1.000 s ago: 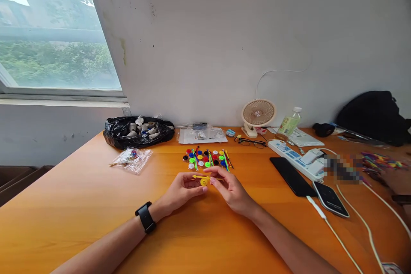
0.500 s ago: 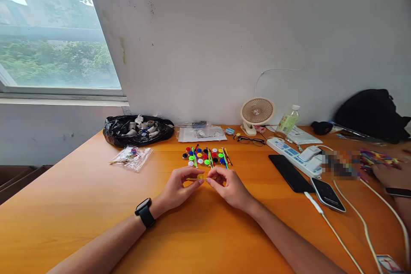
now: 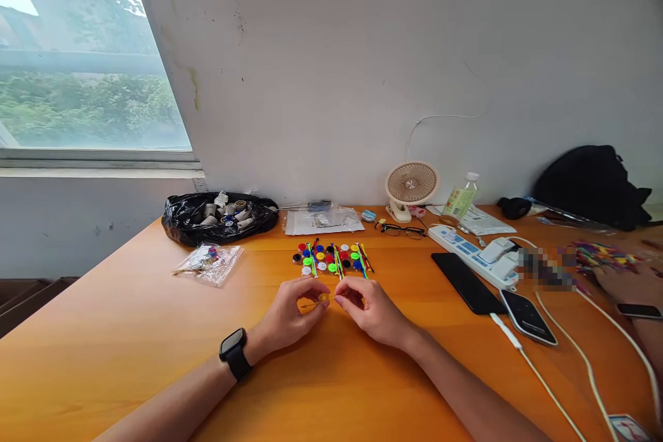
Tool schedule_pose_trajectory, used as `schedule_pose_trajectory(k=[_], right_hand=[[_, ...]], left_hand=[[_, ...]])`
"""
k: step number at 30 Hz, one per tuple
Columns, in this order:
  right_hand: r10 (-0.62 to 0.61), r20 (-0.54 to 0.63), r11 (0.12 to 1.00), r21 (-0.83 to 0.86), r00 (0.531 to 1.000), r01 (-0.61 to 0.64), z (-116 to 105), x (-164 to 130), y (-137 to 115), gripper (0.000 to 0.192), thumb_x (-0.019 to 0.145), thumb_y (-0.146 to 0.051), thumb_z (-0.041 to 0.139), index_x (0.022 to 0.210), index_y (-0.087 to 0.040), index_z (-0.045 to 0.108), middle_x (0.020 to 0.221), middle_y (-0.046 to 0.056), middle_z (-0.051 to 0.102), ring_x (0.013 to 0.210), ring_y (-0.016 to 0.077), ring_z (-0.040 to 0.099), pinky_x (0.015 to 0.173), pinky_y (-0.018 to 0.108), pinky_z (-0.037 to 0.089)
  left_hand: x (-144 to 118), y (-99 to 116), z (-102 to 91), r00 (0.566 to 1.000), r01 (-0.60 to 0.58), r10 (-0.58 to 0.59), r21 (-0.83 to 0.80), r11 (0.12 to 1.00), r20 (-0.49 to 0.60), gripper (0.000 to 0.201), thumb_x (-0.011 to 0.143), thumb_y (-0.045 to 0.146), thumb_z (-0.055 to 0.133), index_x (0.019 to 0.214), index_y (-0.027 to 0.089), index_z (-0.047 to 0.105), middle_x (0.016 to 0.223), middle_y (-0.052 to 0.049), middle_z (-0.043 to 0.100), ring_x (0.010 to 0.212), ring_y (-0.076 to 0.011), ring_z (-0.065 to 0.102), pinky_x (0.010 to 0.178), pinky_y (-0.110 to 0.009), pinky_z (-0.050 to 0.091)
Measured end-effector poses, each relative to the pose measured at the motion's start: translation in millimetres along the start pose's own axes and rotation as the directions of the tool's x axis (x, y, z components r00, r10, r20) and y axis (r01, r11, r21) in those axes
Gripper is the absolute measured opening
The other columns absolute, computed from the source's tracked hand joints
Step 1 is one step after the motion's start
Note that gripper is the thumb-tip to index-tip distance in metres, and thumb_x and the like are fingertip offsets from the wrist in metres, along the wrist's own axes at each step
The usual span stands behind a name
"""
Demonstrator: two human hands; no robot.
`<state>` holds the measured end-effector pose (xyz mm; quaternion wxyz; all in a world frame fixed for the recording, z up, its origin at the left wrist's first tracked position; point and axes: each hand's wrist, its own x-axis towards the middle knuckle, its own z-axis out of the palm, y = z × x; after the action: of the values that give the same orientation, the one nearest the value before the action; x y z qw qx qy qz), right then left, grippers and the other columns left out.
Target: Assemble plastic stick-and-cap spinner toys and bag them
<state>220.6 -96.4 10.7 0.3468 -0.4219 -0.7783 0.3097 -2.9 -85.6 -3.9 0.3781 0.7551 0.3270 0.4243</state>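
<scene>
Before me, my left hand (image 3: pixel 290 311) pinches a small round yellow disc (image 3: pixel 324 298) between thumb and fingertips. A thin yellow stick (image 3: pixel 307 306) runs through or along the disc, its left end showing inside the curl of my left fingers. Close by on the right, my right hand (image 3: pixel 376 311) is closed in a pinch on the stick's other end, mostly hidden by the fingertips. Just beyond both hands, several coloured discs (image 3: pixel 320 256) in red, blue, yellow, green, black and white lie in groups, with thin coloured sticks (image 3: pixel 339 262) among them.
A clear plastic bag (image 3: pixel 210 264) of small parts lies at left, before a black bag (image 3: pixel 176 217). Behind stand a fan (image 3: pixel 411 183) and bottle (image 3: pixel 463 197). A power strip (image 3: pixel 466 252), black phone (image 3: pixel 466 282) and cables are at right, near another person's hand (image 3: pixel 626 286).
The view has shifted slightly, so things sit a little lower and further left. Both hands keep their pinch; the yellow disc appears tilted differently at the left fingertips.
</scene>
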Motion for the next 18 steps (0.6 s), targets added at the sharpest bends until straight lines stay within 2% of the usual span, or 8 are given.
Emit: schedule_pose_trajectory(k=[4, 7, 10, 14, 18], right_hand=[[0.039, 0.020, 0.993, 0.112, 0.999, -0.041, -3.2, 2.3, 2.7, 0.016, 0.101, -0.034, 0.058, 0.093, -0.021, 0.063, 0.081, -0.001, 0.059, 0.073, 0.0145, 0.051, 0.065, 0.026, 0.039], [0.045, 0.042, 0.983, 0.173, 0.998, -0.052, -4.6, 4.5, 5.3, 0.018, 0.101, -0.037, 0.059, 0.095, -0.020, 0.064, 0.083, -0.001, 0.060, 0.075, 0.0144, 0.052, 0.068, 0.026, 0.041], [0.052, 0.036, 0.980, 0.193, 0.998, -0.058, -4.1, 5.9, 7.6, 0.021, 0.100, -0.040, 0.061, 0.098, -0.020, 0.066, 0.087, 0.001, 0.062, 0.076, 0.0148, 0.054, 0.069, 0.026, 0.043], [0.071, -0.034, 0.990, 0.124, 0.997, -0.066, -2.6, 6.0, 10.1, 0.026, 0.101, -0.042, 0.059, 0.116, -0.022, 0.067, 0.098, 0.003, 0.065, 0.080, 0.0159, 0.057, 0.069, 0.027, 0.046], [0.028, -0.098, 0.997, 0.068, 0.995, -0.021, -4.5, 4.8, 8.3, 0.036, 0.104, -0.043, 0.054, 0.136, -0.027, 0.059, 0.106, 0.005, 0.063, 0.084, 0.0168, 0.059, 0.072, 0.028, 0.048]], left_hand=[[1.4, -1.2, -3.7, 0.981, 0.193, -0.184, -0.283, 0.940, 0.058, 0.038, 0.091, 0.048, 0.072, 0.112, 0.016, 0.075, 0.100, -0.009, 0.074, 0.088, -0.0201, 0.067, 0.084, -0.033, 0.056], [3.9, -1.7, -7.6, 0.959, 0.281, -0.237, -0.390, 0.877, 0.156, 0.039, 0.090, 0.050, 0.073, 0.106, 0.015, 0.077, 0.102, -0.009, 0.073, 0.089, -0.0194, 0.066, 0.084, -0.033, 0.054], [6.1, -1.4, -7.7, 0.956, 0.284, -0.210, -0.479, 0.830, 0.203, 0.035, 0.086, 0.046, 0.080, 0.105, 0.016, 0.074, 0.098, -0.006, 0.071, 0.082, -0.0152, 0.062, 0.076, -0.028, 0.050], [7.1, -2.2, -5.8, 0.962, 0.272, -0.222, -0.529, 0.804, 0.158, 0.034, 0.084, 0.043, 0.083, 0.099, 0.016, 0.070, 0.090, -0.002, 0.065, 0.071, -0.0108, 0.057, 0.067, -0.025, 0.045], [7.4, -2.9, -7.4, 0.959, 0.280, -0.261, -0.525, 0.804, 0.112, 0.032, 0.085, 0.042, 0.082, 0.099, 0.015, 0.070, 0.084, -0.003, 0.066, 0.075, -0.0137, 0.062, 0.075, -0.029, 0.050]])
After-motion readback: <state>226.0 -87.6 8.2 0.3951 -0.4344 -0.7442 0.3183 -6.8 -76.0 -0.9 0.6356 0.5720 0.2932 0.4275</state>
